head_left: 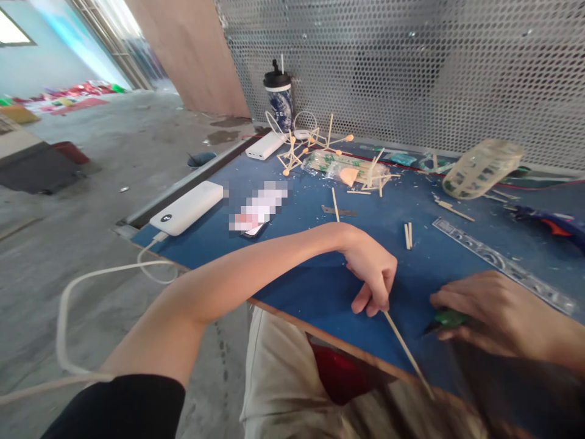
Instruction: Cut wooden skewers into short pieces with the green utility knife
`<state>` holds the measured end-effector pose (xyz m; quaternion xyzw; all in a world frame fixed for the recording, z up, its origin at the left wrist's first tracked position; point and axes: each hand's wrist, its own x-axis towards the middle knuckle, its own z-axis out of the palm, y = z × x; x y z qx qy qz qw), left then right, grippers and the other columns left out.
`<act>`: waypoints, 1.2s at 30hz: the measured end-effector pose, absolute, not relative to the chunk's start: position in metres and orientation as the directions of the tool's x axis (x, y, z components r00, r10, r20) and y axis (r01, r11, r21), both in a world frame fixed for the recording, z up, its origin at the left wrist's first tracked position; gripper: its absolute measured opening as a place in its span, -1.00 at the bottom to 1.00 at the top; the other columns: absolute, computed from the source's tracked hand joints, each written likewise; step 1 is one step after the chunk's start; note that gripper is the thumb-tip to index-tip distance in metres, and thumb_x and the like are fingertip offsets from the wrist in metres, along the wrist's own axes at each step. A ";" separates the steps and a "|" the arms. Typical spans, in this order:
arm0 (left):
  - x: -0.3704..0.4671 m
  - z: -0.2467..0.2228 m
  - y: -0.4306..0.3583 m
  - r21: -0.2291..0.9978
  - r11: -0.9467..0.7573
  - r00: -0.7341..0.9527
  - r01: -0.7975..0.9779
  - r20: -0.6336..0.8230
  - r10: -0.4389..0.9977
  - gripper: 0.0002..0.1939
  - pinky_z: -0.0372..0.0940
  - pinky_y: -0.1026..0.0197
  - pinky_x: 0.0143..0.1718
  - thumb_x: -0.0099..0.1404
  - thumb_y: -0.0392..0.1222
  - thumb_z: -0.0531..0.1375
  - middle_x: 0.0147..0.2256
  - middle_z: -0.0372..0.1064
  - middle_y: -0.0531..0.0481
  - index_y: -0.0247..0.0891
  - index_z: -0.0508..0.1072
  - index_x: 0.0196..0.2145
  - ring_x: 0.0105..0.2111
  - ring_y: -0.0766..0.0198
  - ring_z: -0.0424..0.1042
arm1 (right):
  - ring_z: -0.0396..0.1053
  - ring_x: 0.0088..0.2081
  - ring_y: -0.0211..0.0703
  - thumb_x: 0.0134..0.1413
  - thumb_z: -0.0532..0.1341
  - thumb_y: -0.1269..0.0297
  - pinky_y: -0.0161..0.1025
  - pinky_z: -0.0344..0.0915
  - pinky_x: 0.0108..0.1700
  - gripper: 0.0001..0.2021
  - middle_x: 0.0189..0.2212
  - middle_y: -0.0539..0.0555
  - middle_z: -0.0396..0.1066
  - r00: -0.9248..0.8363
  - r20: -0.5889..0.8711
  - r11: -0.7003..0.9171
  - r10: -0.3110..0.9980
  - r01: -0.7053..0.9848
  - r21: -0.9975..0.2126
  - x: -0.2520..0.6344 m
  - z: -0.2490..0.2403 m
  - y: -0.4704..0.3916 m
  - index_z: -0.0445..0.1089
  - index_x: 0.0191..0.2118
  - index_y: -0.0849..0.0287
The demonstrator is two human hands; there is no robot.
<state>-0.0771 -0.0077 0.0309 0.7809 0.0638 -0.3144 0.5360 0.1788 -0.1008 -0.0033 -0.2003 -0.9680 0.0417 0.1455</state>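
My left hand (375, 280) reaches across the table, fingers closed in a pinch on a thin wooden stick (409, 355). The stick slants down from the fingertips past the table's near edge. To its right, my right hand (484, 314) is curled around a small green-handled tool (450, 318). The tool's dark tip points left toward the stick; motion blur hides its exact kind. Behind my left wrist, a loose blade (340, 211) lies on the table with another length of stick (335, 203) across it. Two short cut sticks (408, 236) lie side by side beyond my hands.
On the blue table (292, 274) are a white power bank (189, 207), a phone (260, 210), a patterned ruler (503, 262) and a glue gun (548, 222). Farther back stand a lidded cup (280, 100), stick structures (315, 143), packaged sticks (342, 167) and a tipped plastic container (482, 167).
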 end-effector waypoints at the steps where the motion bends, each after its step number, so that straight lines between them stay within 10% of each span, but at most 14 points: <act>1: -0.077 0.031 -0.009 0.789 -0.436 0.797 0.434 -0.562 -0.223 -0.69 0.06 0.30 -0.59 0.34 0.03 0.18 -0.38 0.63 -0.02 -0.18 0.66 -0.31 -0.36 0.26 0.50 | 0.44 -0.48 -0.20 0.33 0.19 0.05 -0.23 0.30 -0.43 -0.80 -0.45 -0.02 0.46 -0.884 0.236 0.915 0.402 0.381 -0.134 0.181 -0.006 -0.100 0.36 -0.11 0.05; 36: -0.077 0.036 -0.014 0.788 -0.444 0.837 0.428 -0.530 -0.135 -0.83 0.07 0.31 -0.67 0.25 -0.09 0.19 -0.40 0.61 0.04 -0.21 0.48 -0.43 -0.55 0.35 0.32 | 0.27 -0.51 -0.22 0.33 0.19 0.15 -0.18 0.07 -0.43 -0.85 -0.47 -0.07 0.40 -0.887 0.196 0.900 0.419 0.434 0.042 0.171 0.004 -0.096 0.42 -0.14 0.08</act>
